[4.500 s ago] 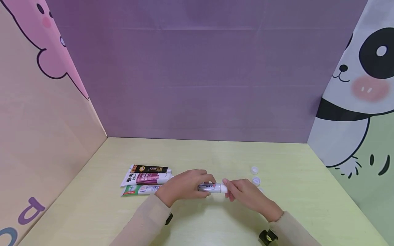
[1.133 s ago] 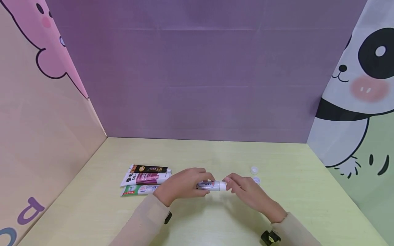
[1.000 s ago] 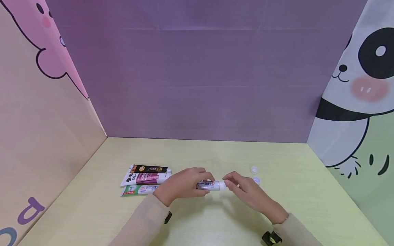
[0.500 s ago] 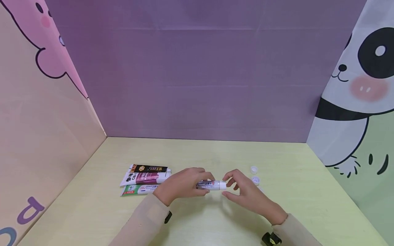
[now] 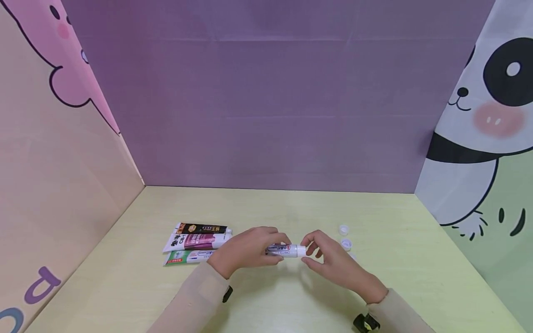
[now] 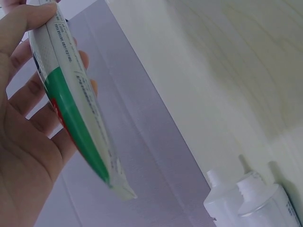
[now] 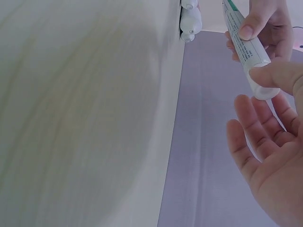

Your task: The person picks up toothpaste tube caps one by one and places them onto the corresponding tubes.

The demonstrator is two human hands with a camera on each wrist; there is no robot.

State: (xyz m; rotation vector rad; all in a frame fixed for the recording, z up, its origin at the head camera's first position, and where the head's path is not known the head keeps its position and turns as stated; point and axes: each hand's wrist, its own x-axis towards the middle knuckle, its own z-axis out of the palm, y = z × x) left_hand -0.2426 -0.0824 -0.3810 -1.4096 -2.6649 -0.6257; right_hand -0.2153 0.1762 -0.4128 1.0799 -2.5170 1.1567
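Observation:
My left hand grips a white, green-ended toothpaste tube around its middle. The tube lies level above the table, its white cap pointing right. In the left wrist view, the thumb and fingers of the left hand hold the tube from both sides. My right hand has thumb and index finger parted around the cap's end. In the right wrist view, the thumb of the right hand overlaps the cap, the other fingers loosely bent; contact cannot be made out.
Left of the hands lie a black tube, a purple-and-white tube and a green-and-white tube, partly behind the left hand. Small white caps lie behind the right hand. Walls surround the table.
The right thumb and index finger, at the cap about a second ago, have spread apart, then moved very slightly closer together. The left hand and its tube have stayed nearly still.

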